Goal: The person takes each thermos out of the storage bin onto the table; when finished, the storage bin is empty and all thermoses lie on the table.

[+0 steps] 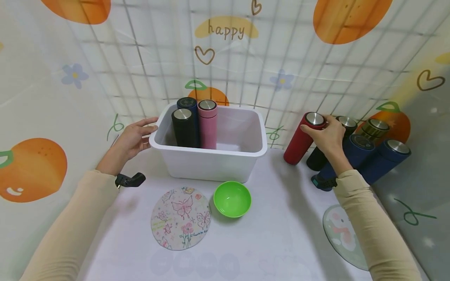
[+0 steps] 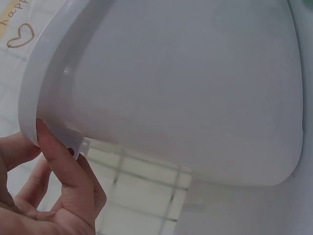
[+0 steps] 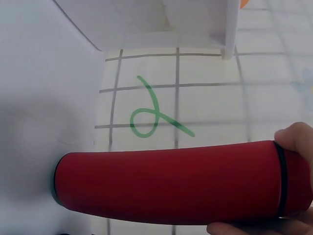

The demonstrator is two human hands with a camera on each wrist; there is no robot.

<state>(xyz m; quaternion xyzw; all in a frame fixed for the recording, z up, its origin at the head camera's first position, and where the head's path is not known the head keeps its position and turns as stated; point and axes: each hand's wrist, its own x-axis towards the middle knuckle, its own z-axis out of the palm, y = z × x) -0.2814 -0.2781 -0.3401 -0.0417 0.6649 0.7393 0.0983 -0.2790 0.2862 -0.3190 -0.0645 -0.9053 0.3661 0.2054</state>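
Pale green, a round mat (image 1: 341, 228) lies nearest in my head feed, partly under the right sleeve (image 1: 376, 226). From the green bowl (image 1: 232, 199), the butterfly mat (image 1: 181, 218) sits at eight o'clock, and four bottles (image 1: 358, 150) cluster between two and three. At twelve is the white box (image 1: 207, 164), with black, pink and dark blue bottles (image 1: 208, 130) in its nine-o'clock half. I see the left hand (image 1: 131, 139) at its nine, fingertips lightly pinching the rim. At two, the right hand (image 1: 327, 134) grips the red bottle (image 1: 299, 144) near its top; whether its base touches the table (image 1: 281, 234), I cannot tell.
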